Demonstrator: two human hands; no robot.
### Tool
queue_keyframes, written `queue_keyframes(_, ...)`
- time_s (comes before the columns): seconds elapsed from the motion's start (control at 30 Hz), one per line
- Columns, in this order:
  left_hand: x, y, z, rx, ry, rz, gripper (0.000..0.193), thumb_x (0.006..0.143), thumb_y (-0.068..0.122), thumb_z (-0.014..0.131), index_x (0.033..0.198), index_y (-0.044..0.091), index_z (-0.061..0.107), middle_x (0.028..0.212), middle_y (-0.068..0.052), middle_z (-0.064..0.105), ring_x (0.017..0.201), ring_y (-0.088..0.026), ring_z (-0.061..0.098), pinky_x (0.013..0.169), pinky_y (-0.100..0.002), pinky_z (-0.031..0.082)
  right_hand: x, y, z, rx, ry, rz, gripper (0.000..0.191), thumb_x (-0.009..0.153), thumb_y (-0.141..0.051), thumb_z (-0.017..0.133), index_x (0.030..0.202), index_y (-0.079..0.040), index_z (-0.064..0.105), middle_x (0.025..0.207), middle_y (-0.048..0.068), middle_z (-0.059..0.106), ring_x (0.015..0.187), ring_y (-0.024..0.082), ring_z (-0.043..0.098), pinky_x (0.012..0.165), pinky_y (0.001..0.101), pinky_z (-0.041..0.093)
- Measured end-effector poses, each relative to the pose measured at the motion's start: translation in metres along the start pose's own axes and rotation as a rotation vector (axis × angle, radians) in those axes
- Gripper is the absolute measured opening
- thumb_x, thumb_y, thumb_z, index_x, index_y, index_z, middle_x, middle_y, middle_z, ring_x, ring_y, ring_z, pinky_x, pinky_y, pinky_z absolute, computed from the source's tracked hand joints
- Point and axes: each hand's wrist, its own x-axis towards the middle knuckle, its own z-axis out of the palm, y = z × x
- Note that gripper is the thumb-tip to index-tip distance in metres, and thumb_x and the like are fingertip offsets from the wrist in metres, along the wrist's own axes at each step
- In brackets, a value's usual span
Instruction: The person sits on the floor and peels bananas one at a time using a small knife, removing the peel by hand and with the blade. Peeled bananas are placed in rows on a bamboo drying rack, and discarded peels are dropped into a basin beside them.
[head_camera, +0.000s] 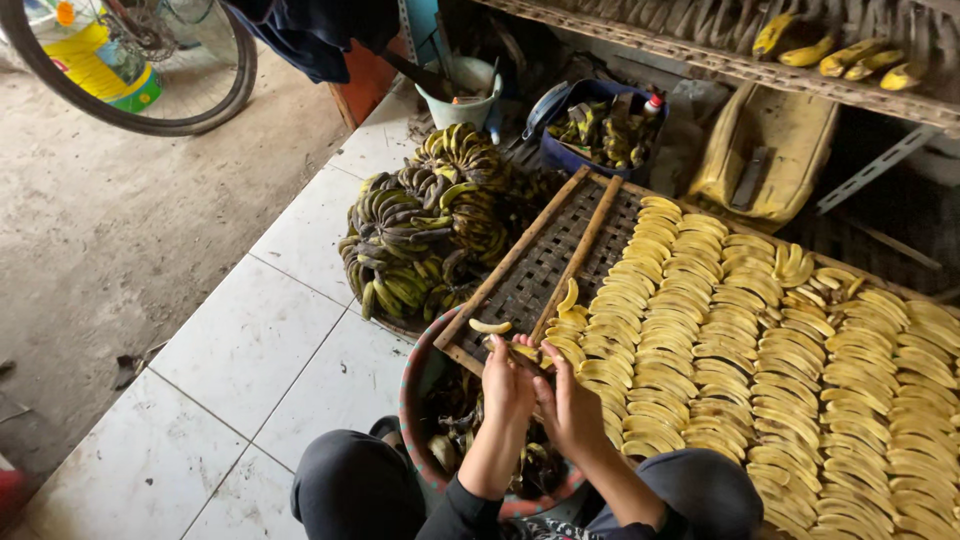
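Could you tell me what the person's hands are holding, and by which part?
Both the left hand and right hand close around a small banana; the exact part gripped is hidden.

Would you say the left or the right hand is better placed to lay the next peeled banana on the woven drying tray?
Probably the right hand: it is nearer the rows of peeled yellow bananas on the woven drying tray. The left hand is over the basin of dark peels.

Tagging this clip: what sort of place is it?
Likely a small banana-drying workshop: rows of peeled bananas on a woven rack, unpeeled bunches on the tiled floor, peels in a basin.
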Motion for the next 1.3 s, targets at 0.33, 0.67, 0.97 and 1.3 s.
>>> queue_keyframes(0.33,-0.04,0.031,0.013,0.099,-0.198,-0.104,0.035,0.111,0.037,0.051,0.107,0.002,0.054,0.097,-0.009,0.065,0.084,-0.018,0.061,0.078,-0.033,0.052,0.008,-0.034,-0.005,-0.099,0.085,-0.211,0.044,0.1,-0.021,0.055,0.138,0.0,0.046,0.121,0.016,0.072,0.087,0.035,0.074,0.071,0.0425,0.057)
queue_keyframes(0.67,-0.061,0.031,0.058,0.078,-0.289,-0.112,0.018,0.105,0.022,0.05,0.119,0.011,0.054,0.1,-0.006,0.064,0.092,-0.018,0.064,0.084,-0.033,0.054,0.024,-0.025,-0.032,-0.074,0.043,-0.306,0.027,0.102,-0.02,0.055,0.121,-0.002,0.049,0.108,0.02,0.073,0.083,0.037,0.073,0.063,0.0407,0.057)
queue_keyframes(0.97,0.019,0.08,0.068,1.23,-1.0,-0.213,0.046,0.104,0.015,0.054,0.15,0.01,0.052,0.116,-0.001,0.068,0.103,-0.012,0.062,0.094,-0.03,0.052,0.048,-0.005,-0.061,-0.073,-0.266,-0.068,0.023,0.101,-0.023,0.057,0.117,-0.008,0.052,0.073,0.012,0.07,0.06,0.031,0.071,0.052,0.0432,0.05)
queue_keyframes(1.3,0.079,0.137,-0.005,1.702,-0.483,0.348,0.031,0.108,0.028,0.055,0.13,0.006,0.054,0.101,-0.012,0.07,0.087,-0.025,0.067,0.072,-0.038,0.051,0.036,-0.005,-0.043,0.046,-0.253,-0.176,0.024,0.104,-0.027,0.054,0.119,-0.008,0.053,0.074,0.007,0.067,0.06,0.025,0.067,0.053,0.0365,0.051)
